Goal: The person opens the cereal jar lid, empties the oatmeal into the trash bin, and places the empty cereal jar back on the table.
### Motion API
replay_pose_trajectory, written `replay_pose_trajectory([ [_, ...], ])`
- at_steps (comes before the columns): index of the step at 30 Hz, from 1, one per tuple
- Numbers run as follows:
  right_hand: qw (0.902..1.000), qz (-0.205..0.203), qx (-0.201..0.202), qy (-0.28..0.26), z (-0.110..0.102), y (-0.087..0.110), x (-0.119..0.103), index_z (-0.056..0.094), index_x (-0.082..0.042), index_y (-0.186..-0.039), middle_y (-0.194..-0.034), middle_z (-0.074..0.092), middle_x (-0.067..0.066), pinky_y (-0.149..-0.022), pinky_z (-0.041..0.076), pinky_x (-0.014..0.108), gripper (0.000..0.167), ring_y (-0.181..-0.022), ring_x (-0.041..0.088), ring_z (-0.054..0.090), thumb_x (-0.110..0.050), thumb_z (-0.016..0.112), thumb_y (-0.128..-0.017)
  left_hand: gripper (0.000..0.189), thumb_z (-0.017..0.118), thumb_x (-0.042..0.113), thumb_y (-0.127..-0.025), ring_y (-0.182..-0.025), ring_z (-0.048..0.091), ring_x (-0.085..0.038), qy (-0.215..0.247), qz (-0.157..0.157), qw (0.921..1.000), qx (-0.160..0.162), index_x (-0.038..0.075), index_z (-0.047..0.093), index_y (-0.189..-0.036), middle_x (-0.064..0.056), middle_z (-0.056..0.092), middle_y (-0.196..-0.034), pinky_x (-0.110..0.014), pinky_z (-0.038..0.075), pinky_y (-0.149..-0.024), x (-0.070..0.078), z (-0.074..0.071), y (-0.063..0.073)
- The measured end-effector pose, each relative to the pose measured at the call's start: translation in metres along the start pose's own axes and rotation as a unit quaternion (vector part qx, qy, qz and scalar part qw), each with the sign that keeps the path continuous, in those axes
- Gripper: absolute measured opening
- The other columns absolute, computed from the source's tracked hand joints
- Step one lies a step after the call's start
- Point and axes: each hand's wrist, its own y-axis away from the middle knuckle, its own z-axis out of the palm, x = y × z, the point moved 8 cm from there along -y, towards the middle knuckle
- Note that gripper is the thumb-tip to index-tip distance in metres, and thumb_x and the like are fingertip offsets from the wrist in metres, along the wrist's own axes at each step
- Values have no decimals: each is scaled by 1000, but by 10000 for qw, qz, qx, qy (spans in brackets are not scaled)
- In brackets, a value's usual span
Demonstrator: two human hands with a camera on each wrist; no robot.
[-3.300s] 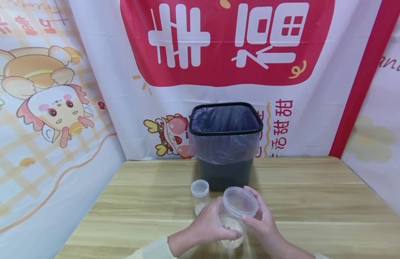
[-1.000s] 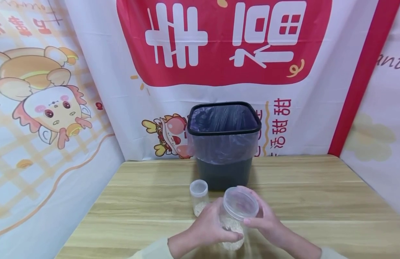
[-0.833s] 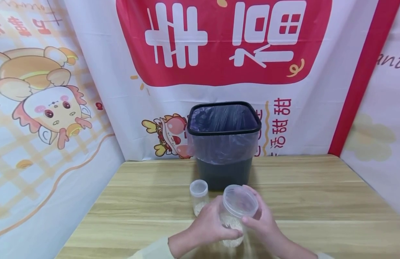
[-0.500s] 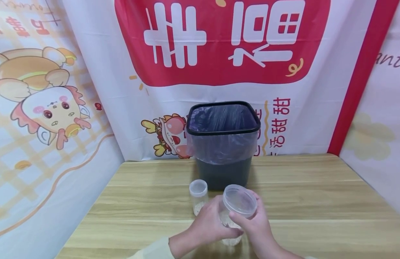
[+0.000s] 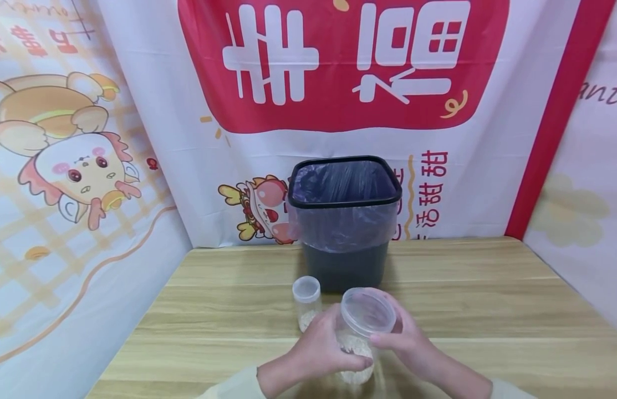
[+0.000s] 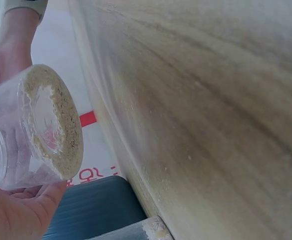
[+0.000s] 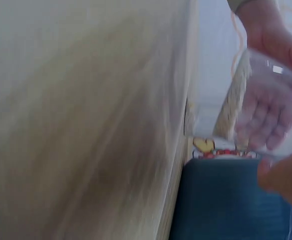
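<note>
Just above the table's near part, a clear plastic jar [image 5: 355,357] is held tilted, with pale flaky bits gathered at its bottom. My left hand [image 5: 320,344] grips the jar's body from the left, fingers wrapped round it. On the other side, my right hand [image 5: 409,339] holds the rim of the translucent lid [image 5: 369,311] between thumb and fingers. The left wrist view shows the jar's base [image 6: 61,122] lined with the flakes. In the right wrist view the left palm [image 7: 265,117] shows through the clear wall.
A smaller lidded jar [image 5: 307,310] with similar pale bits stands left of the hands. Behind it a dark bin [image 5: 345,266] with a black rim and a plastic liner stands on the wooden table [image 5: 228,310]. Printed cloths hang at the back and sides.
Half a second ago the right thumb lay further left across the lid's front edge; the right hand has since turned back to the right. The left hand keeps its grip on the jar.
</note>
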Motion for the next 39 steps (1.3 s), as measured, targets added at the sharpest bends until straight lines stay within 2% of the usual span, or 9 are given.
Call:
replay_pose_trajectory([
  [3, 9985, -148, -457, -246, 0, -1, -1, 30, 4, -146, -140, 46, 20, -103, 41, 34, 67, -125, 28, 47, 7, 57, -85, 71, 87, 35, -64, -100, 57, -5, -19, 55, 10000, -31, 17, 55, -125, 11, 61, -110, -26, 50, -85, 0, 1, 0],
  [5, 9981, -236, -505, -278, 0, -1, -1, 29, 4, -146, -141, 45, 20, -103, 40, 35, 67, -126, 29, 47, 7, 56, -85, 70, 87, 35, -64, -100, 57, -5, -22, 24, 10000, -30, 17, 56, -124, 12, 60, -110, -26, 50, -85, 0, 2, 0],
  [8, 9987, -368, -299, -188, 1, 1, -1, 29, 4, -146, -139, 46, 19, -102, 42, 35, 67, -124, 29, 49, 7, 57, -85, 69, 87, 36, -65, -101, 57, -6, -21, -67, 10000, 26, 19, 56, -124, 13, 60, -111, -28, 50, -86, -1, 2, 0],
  [12, 9962, -296, 750, 316, 1, 5, -1, 32, 1, -144, -133, 51, 17, -96, 46, 31, 67, -117, 25, 54, 5, 63, -84, 70, 87, 38, -65, -101, 57, -6, -115, -221, 9996, 165, 20, 55, -125, 13, 60, -111, -29, 49, -87, -2, 0, -1],
  [17, 9686, 37, 2375, 730, 4, 12, -3, 33, 2, -137, -128, 51, 20, -91, 48, 27, 67, -110, 24, 57, 9, 65, -79, 73, 86, 43, -64, -100, 57, -7, -289, -377, 9984, 291, 19, 55, -126, 13, 60, -112, -30, 49, -85, -2, -1, -1],
  [21, 9525, 162, 2946, 759, 7, 14, -1, 32, 4, -134, -127, 50, 18, -90, 48, 25, 66, -110, 22, 56, 9, 67, -79, 73, 86, 45, -64, -100, 58, -7, -353, -410, 9980, 320, 19, 56, -125, 13, 60, -111, -30, 49, -84, -3, 0, -1],
  [29, 9392, 626, 3263, 866, 5, 16, 7, 35, 0, -133, -126, 51, 15, -88, 48, 25, 65, -110, 24, 56, 5, 71, -79, 73, 85, 47, -65, -100, 57, -8, -352, -404, 9984, 205, 16, 56, -125, 13, 59, -111, -30, 49, -85, -4, 2, 1],
  [33, 9414, 663, 3169, 949, 5, 17, 6, 36, -2, -134, -128, 50, 17, -89, 48, 26, 64, -110, 27, 56, 3, 71, -80, 73, 85, 47, -65, -101, 56, -7, -276, -450, 9985, 147, 16, 56, -125, 13, 59, -111, -31, 49, -86, -6, 3, 1],
  [39, 9526, 400, 2798, 1126, 5, 14, 1, 38, -2, -134, -128, 51, 21, -89, 49, 28, 59, -110, 31, 57, 4, 67, -83, 73, 85, 47, -65, -100, 57, -8, -262, -485, 9984, 138, 16, 56, -125, 14, 59, -111, -30, 50, -85, -6, 3, 1],
])
